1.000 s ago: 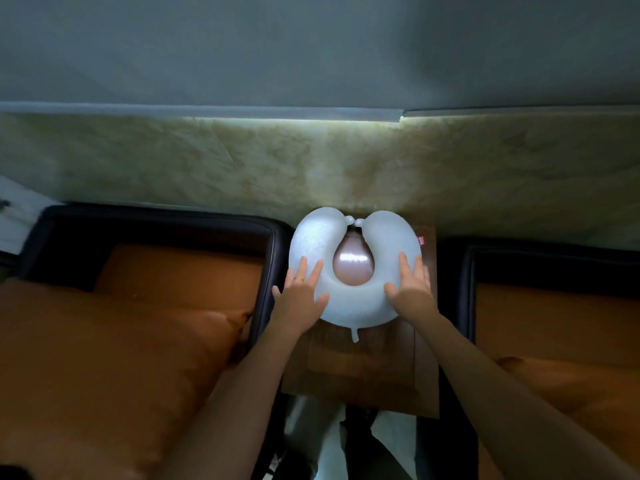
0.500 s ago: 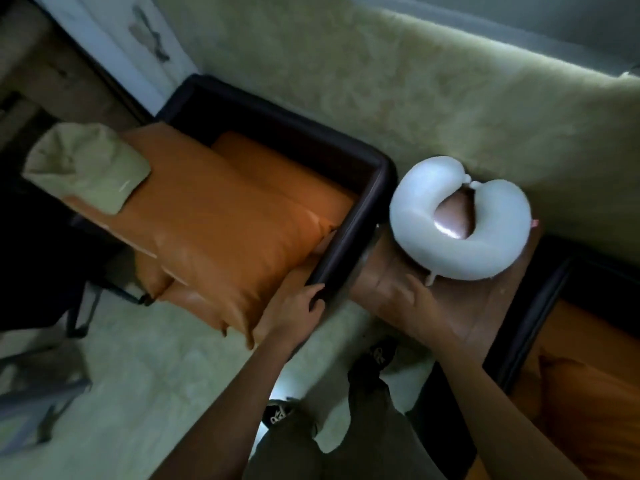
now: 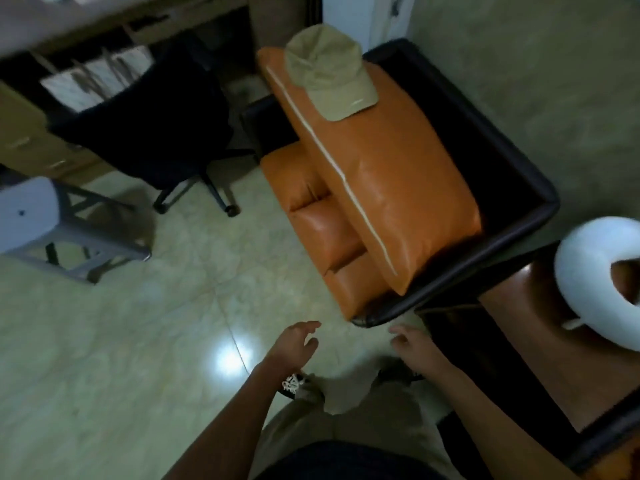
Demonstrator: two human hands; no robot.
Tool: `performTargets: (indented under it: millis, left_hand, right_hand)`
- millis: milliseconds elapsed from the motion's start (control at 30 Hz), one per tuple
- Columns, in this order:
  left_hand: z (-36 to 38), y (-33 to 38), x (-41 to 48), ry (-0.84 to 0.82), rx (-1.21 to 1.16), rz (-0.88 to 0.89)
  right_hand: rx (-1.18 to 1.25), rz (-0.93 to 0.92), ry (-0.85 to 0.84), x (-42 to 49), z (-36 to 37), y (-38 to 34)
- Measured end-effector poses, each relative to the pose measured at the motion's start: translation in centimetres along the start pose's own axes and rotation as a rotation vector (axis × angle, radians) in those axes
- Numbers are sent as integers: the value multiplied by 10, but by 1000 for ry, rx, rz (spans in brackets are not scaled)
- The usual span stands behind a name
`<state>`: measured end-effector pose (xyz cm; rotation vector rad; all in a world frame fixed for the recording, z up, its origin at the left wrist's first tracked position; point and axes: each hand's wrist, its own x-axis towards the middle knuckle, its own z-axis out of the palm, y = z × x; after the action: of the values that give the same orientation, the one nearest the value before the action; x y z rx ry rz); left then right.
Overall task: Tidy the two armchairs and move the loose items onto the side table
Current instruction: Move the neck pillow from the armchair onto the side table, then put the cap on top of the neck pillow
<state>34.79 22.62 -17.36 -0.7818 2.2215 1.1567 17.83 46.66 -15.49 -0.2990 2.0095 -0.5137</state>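
I can read no text anywhere; the small pale tag point(image 3: 358, 102) on the cap point(image 3: 329, 71) is too blurred.

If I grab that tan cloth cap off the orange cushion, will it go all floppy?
Probably floppy: the tan cloth cap has a creased, sagging crown, so it would likely fold when lifted. Its flat brim looks stiffer and may keep its shape. It seems light, and lying loose on the shiny orange leather cushion, it could slide if nudged.

Single head view, steep downward look, armchair point(image 3: 398, 188) ahead, floor point(image 3: 138, 341) below.
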Motion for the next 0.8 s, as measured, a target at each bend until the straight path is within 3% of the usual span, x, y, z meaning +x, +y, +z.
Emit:
performTargets:
  millis: [300,500,633,800]
  left_hand:
    - [-70,-146,-66,146,-147,-203]
    - [-130,-189,-55,145,-215,-288]
    - [-172,-205,-30,175,-252,-312]
    - [-233,-212,18,219,-279,-384]
  right_hand:
    - [-71,-90,-1,22,96,-129]
    - [-72,-141,-12,63,91,-191]
    - [28,-87,49,100,85,-216]
    - [40,-78,0,154,66,-257]
